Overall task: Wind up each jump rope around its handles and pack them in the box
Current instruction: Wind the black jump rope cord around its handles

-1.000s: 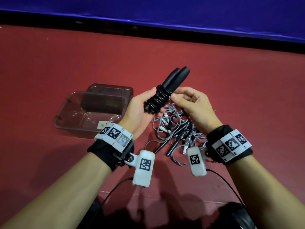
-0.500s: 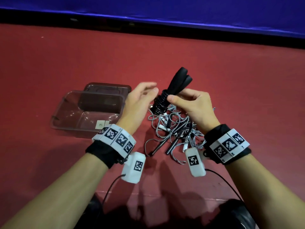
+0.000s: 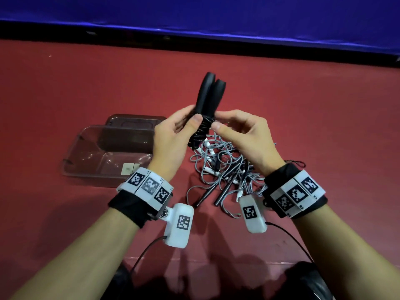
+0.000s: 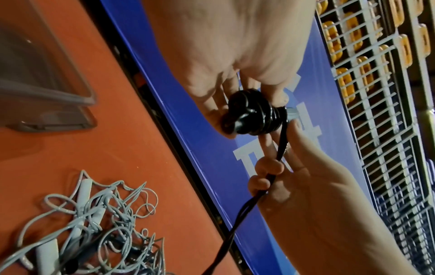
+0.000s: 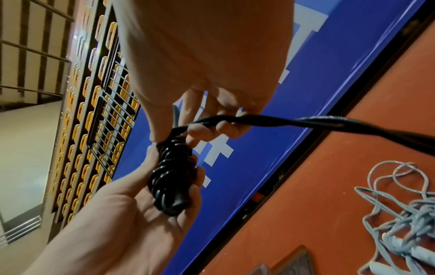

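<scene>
A black jump rope stands nearly upright in front of me, its two handles side by side and its cord coiled round their lower part. My left hand grips that coil from the left, thumb on the front. My right hand is just right of it and pinches the loose black strand in curled fingers; the strand trails away toward my wrist. A clear brownish box sits open on the red floor at the left.
A tangled pile of grey ropes with white and dark handles lies on the floor under my hands, right of the box. A brownish lid lies behind the box. A blue banner runs along the far edge.
My left hand let go of the coil, opened, and now grips it again. The handles have tipped more upright. My right hand has moved from holding the bundle to pinching the loose strand.
</scene>
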